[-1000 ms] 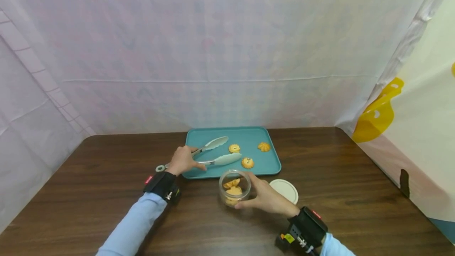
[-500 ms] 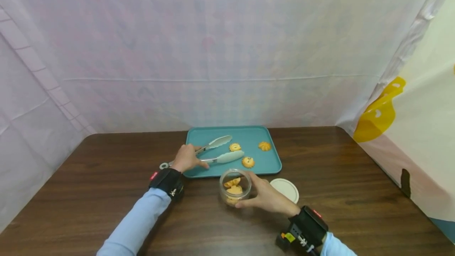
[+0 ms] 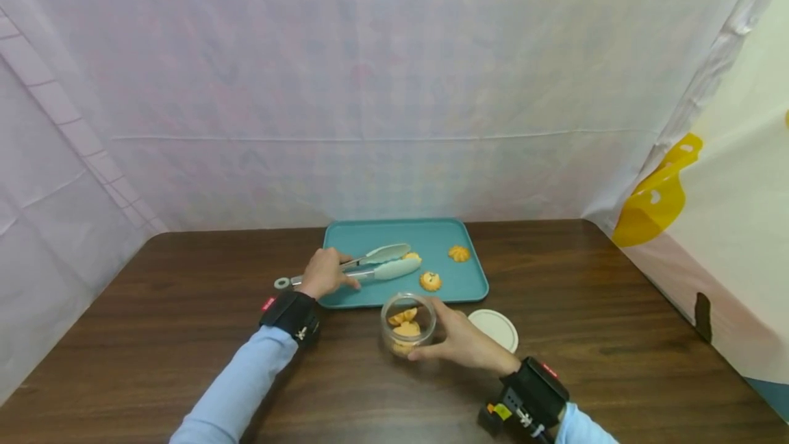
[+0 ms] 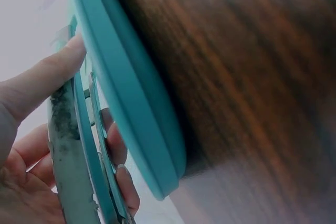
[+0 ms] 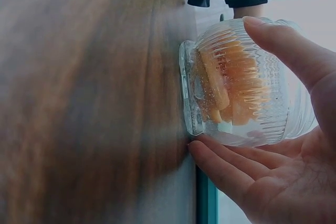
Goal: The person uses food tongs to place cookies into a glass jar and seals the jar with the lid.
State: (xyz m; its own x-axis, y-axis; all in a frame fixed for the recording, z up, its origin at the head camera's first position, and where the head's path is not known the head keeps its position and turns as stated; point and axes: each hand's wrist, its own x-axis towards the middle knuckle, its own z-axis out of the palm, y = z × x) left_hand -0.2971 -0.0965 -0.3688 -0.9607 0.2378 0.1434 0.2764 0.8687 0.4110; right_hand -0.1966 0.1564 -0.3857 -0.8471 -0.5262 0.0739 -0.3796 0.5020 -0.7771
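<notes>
My left hand (image 3: 324,274) grips a pair of tongs (image 3: 394,268) with pale green tips over the teal tray (image 3: 370,299). The tips close in around one cookie (image 3: 411,257), partly hidden behind them. In the left wrist view, thumb and fingers wrap the metal arms of the tongs (image 4: 71,145). My right hand (image 3: 462,341) holds a ribbed clear jar (image 5: 283,93) upright on the table, thumb on one side and fingers on the other. Several cookies (image 5: 231,87) lie inside the jar, whose mouth is uncovered.
Two more cookies lie on the tray, a plain one (image 3: 459,253) at the right and a dotted one (image 3: 431,281) near the front. A round white lid (image 3: 493,331) rests on the brown wooden table (image 3: 185,321) beside the right hand. A pale cloth (image 3: 370,88) hangs behind.
The tongs have shifted slightly right, and their spread tips have drawn together around the cookie at the tray's middle. The right hand and jar stay in place.
</notes>
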